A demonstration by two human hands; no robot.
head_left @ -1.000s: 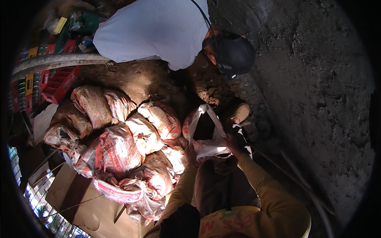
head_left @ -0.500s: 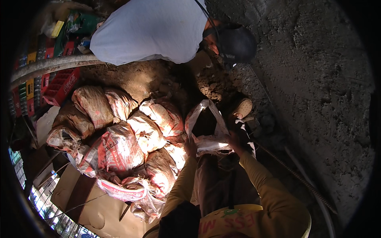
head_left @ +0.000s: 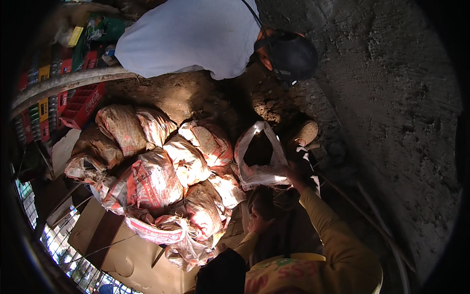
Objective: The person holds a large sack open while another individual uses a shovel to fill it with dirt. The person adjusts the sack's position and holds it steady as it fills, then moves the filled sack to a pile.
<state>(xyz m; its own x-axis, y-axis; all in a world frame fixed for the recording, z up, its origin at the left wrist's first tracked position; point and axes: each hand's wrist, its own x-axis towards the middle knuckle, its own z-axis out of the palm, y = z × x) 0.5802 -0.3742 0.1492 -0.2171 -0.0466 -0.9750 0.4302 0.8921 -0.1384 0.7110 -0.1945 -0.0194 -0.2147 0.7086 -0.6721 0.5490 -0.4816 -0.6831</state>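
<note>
Gaping beside brown dirt (head_left: 182,93), white sack (head_left: 262,177), rough grey wall (head_left: 391,112)

Our left hand (head_left: 259,224) points to one o'clock, loose and low; our right hand (head_left: 296,177) grips, its arm (head_left: 323,220) stretched toward eleven!

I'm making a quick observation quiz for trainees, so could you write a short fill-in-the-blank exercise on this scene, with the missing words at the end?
1. The bulging sacks are piled to the ____ of the open sack.
2. Of the left hand and the right hand, only the ____ one touches the open sack.
3. The crate nearest the bulging sacks is coloured ____.

Missing words: left; right; red.
</note>
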